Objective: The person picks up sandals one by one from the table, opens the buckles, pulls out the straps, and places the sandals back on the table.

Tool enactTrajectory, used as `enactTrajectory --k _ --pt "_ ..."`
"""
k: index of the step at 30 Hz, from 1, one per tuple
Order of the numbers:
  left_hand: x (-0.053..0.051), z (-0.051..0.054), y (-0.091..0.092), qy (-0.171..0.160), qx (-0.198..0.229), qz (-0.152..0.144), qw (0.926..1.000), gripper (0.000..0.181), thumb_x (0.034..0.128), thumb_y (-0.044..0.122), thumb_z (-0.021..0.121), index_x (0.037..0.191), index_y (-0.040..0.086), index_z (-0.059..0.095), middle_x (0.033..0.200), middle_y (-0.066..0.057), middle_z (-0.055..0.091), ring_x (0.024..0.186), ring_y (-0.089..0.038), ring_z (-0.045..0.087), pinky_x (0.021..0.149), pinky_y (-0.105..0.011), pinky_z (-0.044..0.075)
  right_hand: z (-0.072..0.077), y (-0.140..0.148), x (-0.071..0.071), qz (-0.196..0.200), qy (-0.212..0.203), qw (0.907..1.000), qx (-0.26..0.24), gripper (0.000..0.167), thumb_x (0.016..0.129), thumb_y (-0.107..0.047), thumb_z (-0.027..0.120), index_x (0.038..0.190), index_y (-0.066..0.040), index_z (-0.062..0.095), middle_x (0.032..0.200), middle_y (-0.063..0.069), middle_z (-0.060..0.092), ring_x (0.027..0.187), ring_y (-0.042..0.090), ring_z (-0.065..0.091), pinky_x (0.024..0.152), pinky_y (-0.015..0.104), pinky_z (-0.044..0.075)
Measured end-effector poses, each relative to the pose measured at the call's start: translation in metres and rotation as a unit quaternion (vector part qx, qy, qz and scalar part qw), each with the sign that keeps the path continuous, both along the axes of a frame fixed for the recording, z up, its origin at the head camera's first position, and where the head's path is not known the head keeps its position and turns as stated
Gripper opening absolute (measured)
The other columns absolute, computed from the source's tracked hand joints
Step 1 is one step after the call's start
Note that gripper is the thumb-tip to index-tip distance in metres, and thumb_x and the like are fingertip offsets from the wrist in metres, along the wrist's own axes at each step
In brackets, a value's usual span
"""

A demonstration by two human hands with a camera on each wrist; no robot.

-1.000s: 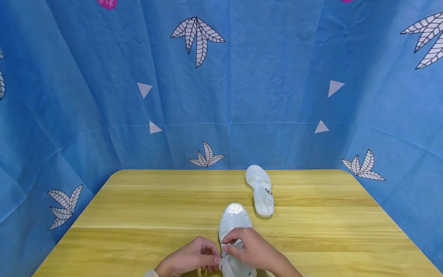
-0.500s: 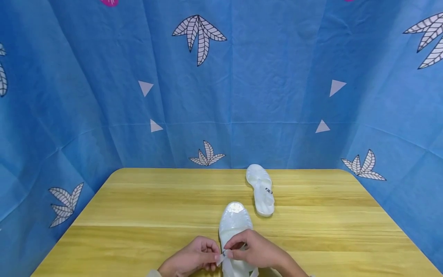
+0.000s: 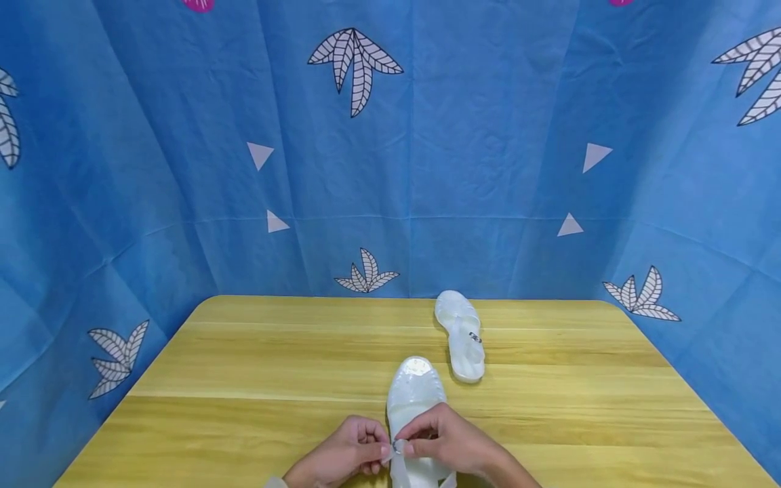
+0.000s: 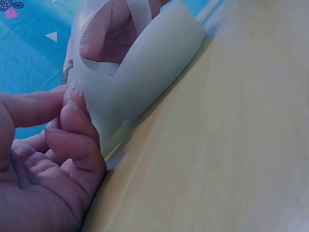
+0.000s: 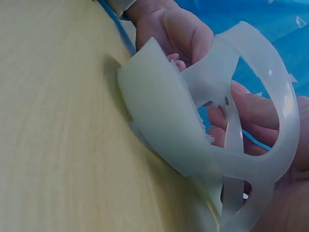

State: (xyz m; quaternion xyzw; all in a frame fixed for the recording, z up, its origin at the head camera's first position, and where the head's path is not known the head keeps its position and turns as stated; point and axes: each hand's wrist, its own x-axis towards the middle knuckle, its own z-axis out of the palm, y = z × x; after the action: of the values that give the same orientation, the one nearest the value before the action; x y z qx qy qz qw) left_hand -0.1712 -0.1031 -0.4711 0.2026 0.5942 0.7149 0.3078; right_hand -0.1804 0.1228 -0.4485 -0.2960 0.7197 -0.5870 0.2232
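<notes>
A translucent white jelly sandal [image 3: 416, 390] lies near the table's front edge, toe pointing away. My left hand [image 3: 344, 453] pinches the tip of its ankle strap between thumb and forefinger, at the sandal's left side. Just right of that, the thumb and forefinger of my right hand [image 3: 454, 442] pinch the strap by the small metal buckle [image 3: 399, 446]. In the left wrist view the buckle [image 4: 66, 75] shows beside the pinched tip. The heel [image 5: 154, 101] and the looped straps [image 5: 280, 87] are seen from behind in the right wrist view. Whether the strap is through the buckle cannot be told.
A second white jelly sandal [image 3: 460, 339] with a metal buckle lies at the back of the wooden table [image 3: 244, 366], right of centre. A blue patterned curtain [image 3: 464, 169] hangs behind the table and on both sides.
My right thumb and forefinger have come together on the strap by the buckle; they were apart a second ago. My left hand stays at the strap tip. The far sandal has not moved.
</notes>
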Motion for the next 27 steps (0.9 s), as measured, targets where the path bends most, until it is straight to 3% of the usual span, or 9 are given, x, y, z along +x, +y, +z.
enactTrajectory --k 2,8,14,17,22,27 --pt "0.000 0.000 0.001 0.000 -0.001 0.006 1.0000 0.009 0.0897 0.007 0.059 0.086 -0.001 0.058 0.072 0.002 0.060 0.060 -0.003 0.052 0.055 -0.015 0.045 -0.001 -0.001 0.001 -0.010 0.011 0.9999 0.004 0.019 0.088 -0.017 0.065 0.098 -0.003 0.073 0.092 0.012 0.071 0.076 0.002 0.060 0.066 0.018 0.048" --pt "0.001 0.000 0.003 0.018 -0.011 0.018 0.9996 0.036 0.0894 0.006 0.059 0.092 -0.026 0.045 0.070 0.002 0.058 0.058 -0.003 0.048 0.053 -0.015 0.042 -0.001 -0.003 0.003 -0.018 0.025 0.9994 0.014 0.020 0.087 -0.019 0.066 0.097 -0.004 0.073 0.090 0.008 0.072 0.074 0.001 0.059 0.064 0.018 0.048" --pt "0.001 0.001 0.006 0.033 -0.024 0.035 0.9985 0.038 0.0880 0.005 0.058 0.094 -0.029 0.041 0.069 0.001 0.056 0.057 -0.004 0.046 0.052 -0.015 0.039 0.001 -0.004 0.004 -0.011 0.044 0.9988 0.020 0.019 0.088 -0.020 0.065 0.097 -0.005 0.073 0.090 0.006 0.072 0.075 0.001 0.059 0.065 0.019 0.048" --pt "0.002 0.002 0.008 0.026 -0.025 0.047 0.9983 0.029 0.0878 0.004 0.058 0.086 -0.023 0.047 0.069 0.001 0.057 0.056 -0.004 0.045 0.050 -0.014 0.038 0.001 -0.004 0.005 -0.008 0.049 0.9983 0.029 0.018 0.089 -0.020 0.063 0.097 -0.006 0.073 0.090 0.003 0.071 0.076 0.001 0.058 0.067 0.019 0.049" --pt "0.003 0.002 0.011 0.006 -0.024 0.060 0.9979 0.009 0.0870 0.003 0.059 0.078 0.003 0.058 0.067 0.002 0.058 0.054 -0.004 0.044 0.048 -0.014 0.036 0.001 -0.003 0.006 -0.002 0.047 0.9979 0.044 0.018 0.092 -0.019 0.060 0.099 -0.009 0.072 0.093 0.000 0.071 0.082 0.002 0.059 0.072 0.020 0.049" --pt "0.002 0.002 0.011 -0.009 -0.025 0.064 0.9976 0.010 0.0859 0.005 0.061 0.076 0.006 0.059 0.067 0.003 0.059 0.054 -0.004 0.045 0.048 -0.014 0.037 0.002 -0.005 0.008 -0.011 0.053 0.9970 0.056 0.017 0.093 -0.020 0.059 0.099 -0.011 0.072 0.093 -0.002 0.070 0.083 0.002 0.060 0.072 0.019 0.049"
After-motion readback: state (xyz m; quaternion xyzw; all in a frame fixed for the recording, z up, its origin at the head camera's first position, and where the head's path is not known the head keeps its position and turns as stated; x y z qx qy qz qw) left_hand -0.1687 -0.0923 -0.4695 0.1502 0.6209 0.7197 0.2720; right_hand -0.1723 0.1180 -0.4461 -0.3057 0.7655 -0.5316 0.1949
